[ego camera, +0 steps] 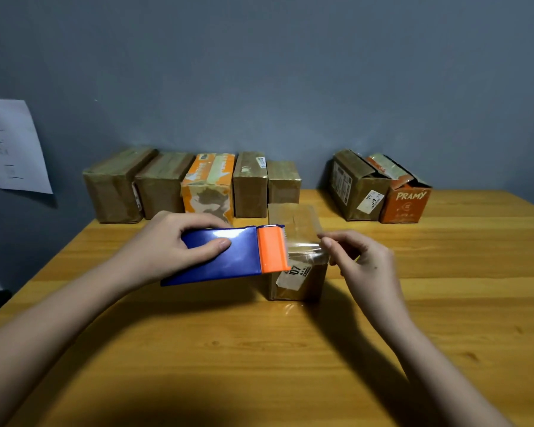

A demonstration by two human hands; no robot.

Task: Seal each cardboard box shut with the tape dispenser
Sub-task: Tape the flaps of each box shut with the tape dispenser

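From the head view, a small cardboard box (296, 266) stands on the wooden desk (259, 349), near its middle and forward of the others. The left hand (173, 248) is clamped round the blue body of the tape dispenser (228, 255), thumb on top and fingers curled over the far edge, holding it level with the box's top so that its orange cutter end (272, 249) sits just at the box's left edge. A strip of clear tape (305, 252) runs from that orange end across the box top to the right hand (367, 263), whose thumb and forefinger pinch the tape's free end over the box's right side; whether the tape already touches the cardboard is hard to tell through the glare.

Along the grey wall (290, 72) stands a row of five closed boxes (195, 186), one of them orange and white. Well apart to the right are two more: a brown box (356, 188) and an orange box (404, 201) lettered PRAMY, both with flaps raised. A sheet of paper (11, 146) hangs on the wall at the left.
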